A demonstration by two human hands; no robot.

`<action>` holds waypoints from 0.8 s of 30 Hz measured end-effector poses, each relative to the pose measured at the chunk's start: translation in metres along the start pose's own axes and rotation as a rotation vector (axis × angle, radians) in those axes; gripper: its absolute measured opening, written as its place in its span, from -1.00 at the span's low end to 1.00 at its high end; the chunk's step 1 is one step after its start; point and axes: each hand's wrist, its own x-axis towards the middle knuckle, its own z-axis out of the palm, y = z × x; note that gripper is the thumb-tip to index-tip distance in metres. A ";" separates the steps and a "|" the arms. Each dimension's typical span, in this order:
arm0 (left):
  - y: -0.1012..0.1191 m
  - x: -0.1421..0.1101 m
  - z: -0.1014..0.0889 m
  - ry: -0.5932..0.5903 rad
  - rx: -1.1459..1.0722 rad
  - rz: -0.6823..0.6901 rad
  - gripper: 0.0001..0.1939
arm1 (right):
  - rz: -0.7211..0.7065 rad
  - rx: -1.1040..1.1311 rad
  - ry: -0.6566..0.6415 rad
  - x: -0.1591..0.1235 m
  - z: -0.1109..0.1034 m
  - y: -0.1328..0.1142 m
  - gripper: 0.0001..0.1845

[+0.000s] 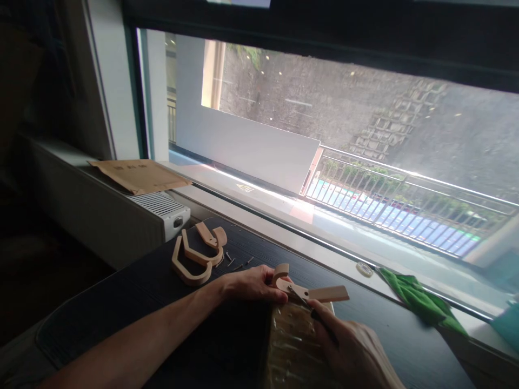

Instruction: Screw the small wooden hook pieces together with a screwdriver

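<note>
My left hand [259, 283] is closed round the curled end of a pale wooden hook [324, 293], which lies across a brown, tape-wrapped block [298, 337]. In my right hand [351, 340] is a screwdriver [305, 304] with a dark handle. Its tip meets the flat part of the hook at or near a screw hole; a second dark hole shows beside it. Whether a screw sits under the tip is too small to tell. Left of my left hand lie several more wooden hooks [190, 278] and several loose screws [230, 260].
The dark table [133, 313] runs up to a window sill. On the sill are a roll of tape [364, 269] and a green cloth [421, 300]. A brown paper envelope [141, 174] rests on a white radiator [164, 208] at the left.
</note>
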 end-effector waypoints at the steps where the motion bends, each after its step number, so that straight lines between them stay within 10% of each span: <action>1: 0.001 0.000 0.000 -0.003 -0.001 0.000 -0.58 | 0.000 0.002 0.005 0.001 0.000 0.000 -0.60; 24: 0.011 -0.003 0.002 -0.017 0.034 -0.038 -0.62 | -0.030 0.067 -0.012 0.008 -0.002 -0.006 -0.59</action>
